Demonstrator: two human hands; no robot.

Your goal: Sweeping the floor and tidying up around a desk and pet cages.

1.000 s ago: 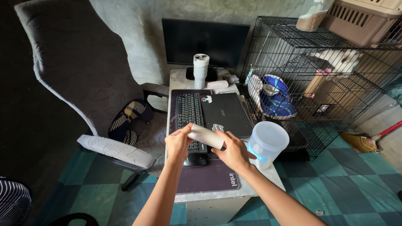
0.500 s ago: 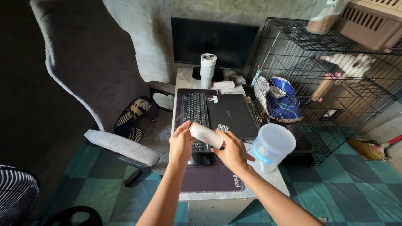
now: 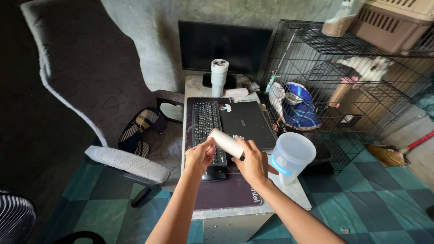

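Since a moment ago your view has tipped and the desk sits a little lower in it; both hands keep the same grip on the white roll (image 3: 226,141). Your left hand (image 3: 199,156) pinches the roll's left end between thumb and fingertips. Your right hand (image 3: 251,163) wraps around its right end, fingers curled shut. You hold the roll tilted in the air above the black keyboard (image 3: 205,124), its left end higher.

Just right of your right hand stands one clear plastic pitcher (image 3: 290,156), close to the desk's right edge. Below your left hand lies one black mouse (image 3: 214,173) on a dark mat (image 3: 226,192). That mat covers most of the small pale desk (image 3: 296,194) and reaches nearly to its near edge. Beyond your hands lies one closed black laptop (image 3: 246,123). Farther off stand one white tumbler (image 3: 219,76) and one dark monitor (image 3: 224,45) against the wall.

Open room on the desk is scarce. Left of your hands stands one grey padded chair (image 3: 86,81), close to the desk. To the right stands one wire cage (image 3: 357,86), with a white animal (image 3: 368,68) inside. Teal checkered floor (image 3: 389,199) shows on both sides.
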